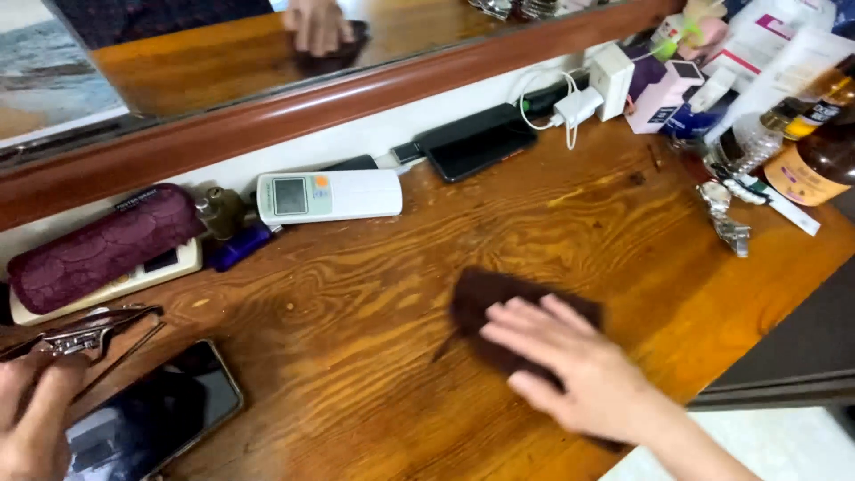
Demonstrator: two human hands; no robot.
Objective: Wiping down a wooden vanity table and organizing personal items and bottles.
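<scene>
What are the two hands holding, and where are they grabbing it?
The right hand presses flat on top of a dark brown cloth, not gripping. The left hand grips the brown clasp purse at its near edge.

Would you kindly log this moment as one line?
right hand flat on dark cloth | left hand holding phone | wooden desk

The table (374, 294) is varnished wood with strong orange grain and a soft sheen. Under the right hand (579, 370) lies a dark brown cloth (485, 298), matt and fuzzy. The left hand (31, 419) holds a hair clip (80, 331) that looks like shiny metal, though blur makes this uncertain. Beside it a phone (156, 414) has a glossy black glass face. The remote control (329, 196) is smooth white plastic. The purple pouch (102, 245) is matt, embossed fabric. The watch (726, 214) is polished metal, the brown bottle (824, 160) glossy. The mirror frame (356, 98) is smooth lacquered wood.
</scene>
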